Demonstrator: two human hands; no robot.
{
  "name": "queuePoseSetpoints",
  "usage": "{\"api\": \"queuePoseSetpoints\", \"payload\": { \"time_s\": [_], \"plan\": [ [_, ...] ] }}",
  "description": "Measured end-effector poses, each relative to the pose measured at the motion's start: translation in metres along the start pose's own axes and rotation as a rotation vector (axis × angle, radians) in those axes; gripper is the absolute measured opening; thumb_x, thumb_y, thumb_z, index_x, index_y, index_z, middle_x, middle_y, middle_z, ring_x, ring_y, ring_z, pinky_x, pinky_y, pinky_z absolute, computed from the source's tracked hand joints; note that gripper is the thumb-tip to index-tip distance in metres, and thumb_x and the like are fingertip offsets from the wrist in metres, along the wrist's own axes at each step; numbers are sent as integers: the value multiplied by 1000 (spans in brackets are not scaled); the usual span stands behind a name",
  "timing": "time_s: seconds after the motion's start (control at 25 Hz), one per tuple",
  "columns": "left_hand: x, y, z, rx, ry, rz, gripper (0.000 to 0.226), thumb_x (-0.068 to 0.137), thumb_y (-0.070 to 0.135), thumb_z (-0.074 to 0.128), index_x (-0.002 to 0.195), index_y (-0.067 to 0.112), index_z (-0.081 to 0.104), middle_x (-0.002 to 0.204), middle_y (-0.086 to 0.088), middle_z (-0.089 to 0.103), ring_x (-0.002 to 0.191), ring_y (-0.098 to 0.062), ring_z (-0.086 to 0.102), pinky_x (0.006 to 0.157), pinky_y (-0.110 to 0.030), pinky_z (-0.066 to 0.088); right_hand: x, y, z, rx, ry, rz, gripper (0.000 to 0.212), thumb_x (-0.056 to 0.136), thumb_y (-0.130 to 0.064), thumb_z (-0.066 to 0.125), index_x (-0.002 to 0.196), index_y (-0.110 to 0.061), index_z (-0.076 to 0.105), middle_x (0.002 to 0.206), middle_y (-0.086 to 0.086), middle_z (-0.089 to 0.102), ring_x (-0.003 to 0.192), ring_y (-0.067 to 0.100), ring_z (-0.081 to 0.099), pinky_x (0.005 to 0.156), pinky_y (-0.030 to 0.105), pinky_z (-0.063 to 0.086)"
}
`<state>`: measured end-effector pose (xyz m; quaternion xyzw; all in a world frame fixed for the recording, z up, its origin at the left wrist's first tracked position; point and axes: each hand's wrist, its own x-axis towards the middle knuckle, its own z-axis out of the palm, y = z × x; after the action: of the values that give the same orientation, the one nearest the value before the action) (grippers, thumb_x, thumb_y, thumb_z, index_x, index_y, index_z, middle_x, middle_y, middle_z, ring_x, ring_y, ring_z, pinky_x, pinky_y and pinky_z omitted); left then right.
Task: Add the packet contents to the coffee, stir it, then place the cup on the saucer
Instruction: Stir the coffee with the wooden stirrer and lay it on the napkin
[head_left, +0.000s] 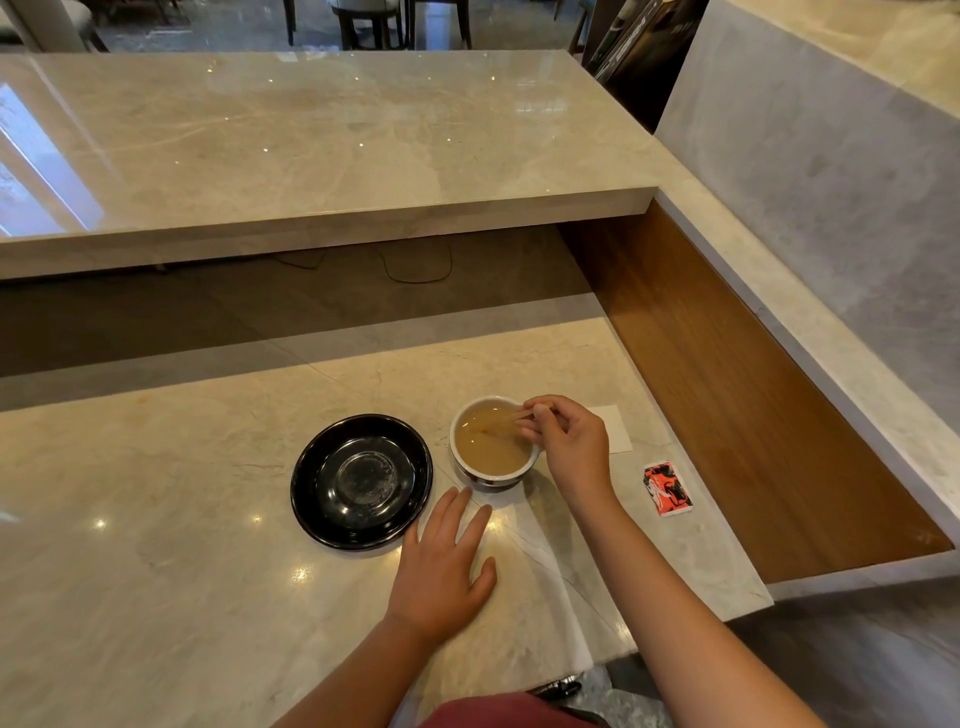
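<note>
A white cup (492, 442) of light brown coffee stands on the marble counter, just right of a black saucer (361, 481) with nothing on it. My right hand (566, 441) is over the cup's right rim, fingers pinched on a thin wooden stir stick (497, 423) that dips into the coffee and looks blurred. My left hand (441, 566) lies flat on the counter in front of the cup, fingers spread, holding nothing. A red, black and white packet (667, 489) lies on the counter to the right of the cup.
A white paper napkin (615, 428) lies behind my right hand. A wood-lined recess (727, 374) drops off along the counter's right edge. A higher marble shelf (311, 156) overhangs the back, with cables under it.
</note>
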<state>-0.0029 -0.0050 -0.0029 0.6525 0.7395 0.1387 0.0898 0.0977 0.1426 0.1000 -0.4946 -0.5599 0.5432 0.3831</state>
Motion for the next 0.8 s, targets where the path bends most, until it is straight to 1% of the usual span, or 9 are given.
{"api": "queuePoseSetpoints", "payload": {
  "time_s": [0.08, 0.16, 0.28, 0.36, 0.4, 0.56, 0.64, 0.72, 0.8],
  "plan": [
    [0, 0, 0, -4, -2, 0, 53, 83, 46, 44, 129, 21, 50, 140, -10, 45, 131, -26, 36, 93, -54, 39, 2, 3, -3, -142, -5, -112, 19, 92, -6, 49, 88, -9, 67, 85, 8, 69, 81, 21, 68, 76, 29, 57],
    [0, 0, 1, -3, -2, 2, 53, 83, 46, 44, 130, 21, 49, 141, -10, 45, 131, -26, 35, 93, -54, 38, 0, 4, -11, -337, -33, -251, 18, 92, -8, 50, 91, -9, 68, 86, 5, 71, 82, 18, 67, 75, 29, 54],
    [0, -1, 2, -7, -4, 2, 54, 83, 46, 44, 131, 22, 48, 142, -10, 44, 132, -25, 33, 94, -54, 38, -3, 2, -24, -576, -121, -459, 18, 90, -9, 51, 96, -7, 68, 89, 9, 73, 80, 20, 66, 72, 29, 51],
    [0, -1, 2, -9, -4, 0, 54, 83, 46, 44, 131, 22, 48, 142, -9, 43, 133, -25, 31, 94, -53, 37, -3, 1, -31, -653, -166, -506, 17, 90, -10, 52, 95, -6, 67, 87, 10, 74, 76, 22, 66, 69, 26, 49],
    [0, -1, 1, -10, -2, 1, 54, 83, 46, 44, 131, 22, 48, 142, -9, 43, 133, -25, 31, 94, -53, 37, -2, 0, -34, -643, -170, -462, 16, 90, -9, 53, 93, -5, 68, 85, 11, 73, 74, 22, 67, 69, 27, 49],
    [-1, -1, 1, -12, 3, 6, 53, 83, 46, 44, 130, 21, 48, 141, -10, 45, 132, -25, 31, 94, -53, 37, 8, -6, -41, -447, -120, -142, 20, 89, -3, 49, 82, -3, 68, 79, 11, 72, 75, 22, 70, 74, 36, 57],
    [0, -1, 1, -12, 6, 4, 53, 83, 46, 44, 130, 21, 49, 141, -10, 45, 132, -24, 31, 93, -53, 37, 8, -8, -40, -349, -112, -35, 23, 90, -2, 47, 77, -5, 67, 76, 13, 70, 70, 21, 70, 69, 29, 58],
    [0, 0, 0, -6, 5, 3, 53, 82, 46, 45, 130, 22, 49, 140, -10, 45, 132, -24, 31, 93, -53, 37, 4, -7, -36, -248, -109, 44, 24, 91, -2, 47, 77, -8, 65, 75, 16, 69, 63, 15, 70, 62, 20, 58],
    [0, 0, 0, -7, 7, 3, 53, 83, 46, 45, 130, 22, 49, 141, -9, 45, 132, -24, 31, 93, -53, 37, 1, -4, -32, -123, -90, 126, 23, 91, -2, 47, 78, -7, 65, 74, 18, 69, 58, 11, 69, 59, 18, 57]
  ]
}}
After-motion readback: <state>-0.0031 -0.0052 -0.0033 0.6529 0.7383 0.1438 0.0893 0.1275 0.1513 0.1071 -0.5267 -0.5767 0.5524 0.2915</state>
